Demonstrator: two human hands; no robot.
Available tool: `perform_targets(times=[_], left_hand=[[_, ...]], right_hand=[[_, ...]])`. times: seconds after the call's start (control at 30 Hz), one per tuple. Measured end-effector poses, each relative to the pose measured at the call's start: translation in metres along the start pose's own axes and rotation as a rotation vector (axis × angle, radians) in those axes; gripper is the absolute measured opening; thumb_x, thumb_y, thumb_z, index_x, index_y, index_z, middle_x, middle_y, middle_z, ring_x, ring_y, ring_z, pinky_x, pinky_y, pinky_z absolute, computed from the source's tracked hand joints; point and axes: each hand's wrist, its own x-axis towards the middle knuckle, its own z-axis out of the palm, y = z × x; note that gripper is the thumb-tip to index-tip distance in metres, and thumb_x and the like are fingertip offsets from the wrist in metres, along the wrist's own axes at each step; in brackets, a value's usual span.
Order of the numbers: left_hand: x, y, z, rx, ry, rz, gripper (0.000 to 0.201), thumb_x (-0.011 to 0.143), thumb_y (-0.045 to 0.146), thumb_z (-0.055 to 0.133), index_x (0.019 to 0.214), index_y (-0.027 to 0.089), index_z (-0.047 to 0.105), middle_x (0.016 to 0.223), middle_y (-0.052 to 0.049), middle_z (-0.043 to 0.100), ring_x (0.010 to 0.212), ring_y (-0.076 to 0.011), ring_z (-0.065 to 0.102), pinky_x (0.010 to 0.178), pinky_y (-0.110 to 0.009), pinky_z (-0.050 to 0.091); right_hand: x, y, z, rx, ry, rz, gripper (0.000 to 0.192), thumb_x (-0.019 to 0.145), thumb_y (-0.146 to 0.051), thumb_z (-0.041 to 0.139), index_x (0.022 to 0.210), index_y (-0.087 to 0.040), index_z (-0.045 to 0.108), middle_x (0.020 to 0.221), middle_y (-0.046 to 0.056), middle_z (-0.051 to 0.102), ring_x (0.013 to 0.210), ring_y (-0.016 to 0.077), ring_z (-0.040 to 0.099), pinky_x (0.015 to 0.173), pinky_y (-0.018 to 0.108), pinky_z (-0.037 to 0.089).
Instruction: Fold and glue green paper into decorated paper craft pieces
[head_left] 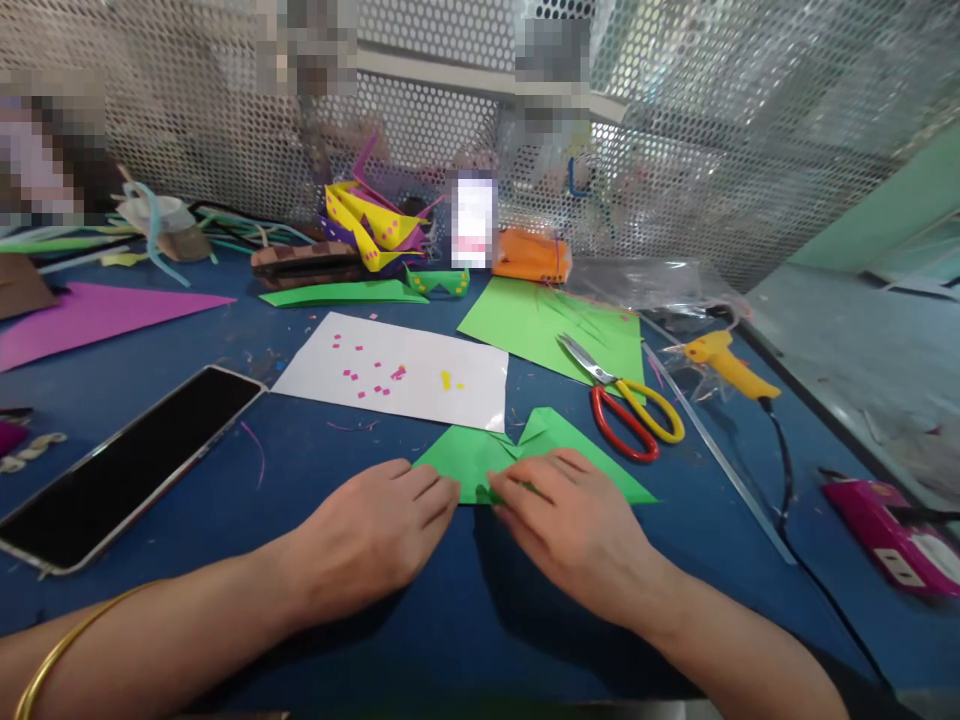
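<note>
A folded sheet of green paper (469,460) lies on the blue table in front of me, with a notch and small folded flaps along its far edge. My left hand (382,520) has its fingers closed on the paper's near left edge. Close by, my right hand (581,520) pinches the near edge at the middle; its thumb is largely hidden. Just beyond the paper rests a white sheet (322,370) with pink and yellow bits on it. Open-bladed scissors (604,375), with one red and one yellow handle, lie to the right of my right hand.
A black-screened phone (142,460) lies at left, near a purple sheet (105,315). Light green paper (517,320), green glasses (439,283) and folded yellow pieces (375,225) are farther back. At right are a yellow glue gun (731,365), its cord and a pink power strip (881,525).
</note>
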Motion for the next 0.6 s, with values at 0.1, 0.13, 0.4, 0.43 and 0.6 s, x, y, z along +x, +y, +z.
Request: perform_targets(times=[0.1, 0.13, 0.4, 0.43, 0.6], left_hand=[[-0.002, -0.004, 0.003, -0.041, 0.014, -0.009, 0.019, 0.092, 0.007, 0.049, 0.097, 0.015, 0.066, 0.09, -0.01, 0.069, 0.077, -0.0199, 0.06, 0.068, -0.033, 0.05], [-0.003, -0.005, 0.003, -0.047, 0.018, -0.002, 0.019, 0.092, 0.007, 0.049, 0.099, 0.015, 0.065, 0.09, -0.01, 0.069, 0.078, -0.0199, 0.06, 0.069, -0.033, 0.05], [-0.004, -0.006, 0.002, -0.026, 0.061, 0.046, 0.02, 0.092, 0.006, 0.048, 0.097, 0.014, 0.066, 0.083, -0.007, 0.067, 0.07, -0.0193, 0.056, 0.067, -0.033, 0.046], [-0.004, -0.007, 0.001, -0.029, 0.072, 0.045, 0.019, 0.092, 0.006, 0.049, 0.095, 0.014, 0.066, 0.082, -0.007, 0.066, 0.069, -0.0193, 0.055, 0.065, -0.033, 0.045], [-0.004, -0.007, -0.001, -0.034, 0.071, 0.036, 0.019, 0.095, 0.009, 0.049, 0.093, 0.014, 0.067, 0.084, -0.007, 0.068, 0.069, -0.0189, 0.054, 0.065, -0.033, 0.043]], right_hand=[[0.013, 0.017, 0.0, -0.064, 0.015, 0.054, 0.021, 0.098, -0.02, 0.055, 0.109, -0.011, 0.069, 0.093, 0.008, 0.07, 0.08, 0.0187, 0.061, 0.075, 0.035, 0.041], [0.019, 0.025, 0.002, -0.098, -0.011, 0.057, 0.02, 0.096, -0.021, 0.057, 0.109, -0.011, 0.07, 0.093, 0.008, 0.07, 0.08, 0.0193, 0.061, 0.076, 0.035, 0.04], [0.067, 0.06, 0.029, -0.228, -0.237, -0.059, 0.019, 0.097, -0.023, 0.057, 0.095, -0.015, 0.074, 0.088, 0.006, 0.07, 0.079, 0.0188, 0.059, 0.078, 0.036, 0.029], [0.071, 0.062, 0.031, -0.237, -0.237, -0.076, 0.02, 0.097, -0.022, 0.056, 0.094, -0.015, 0.074, 0.086, 0.006, 0.069, 0.079, 0.0184, 0.058, 0.077, 0.036, 0.028], [0.083, 0.073, 0.037, -0.25, -0.213, -0.074, 0.025, 0.1, -0.025, 0.053, 0.093, -0.015, 0.075, 0.086, 0.006, 0.071, 0.077, 0.0183, 0.059, 0.077, 0.036, 0.028]])
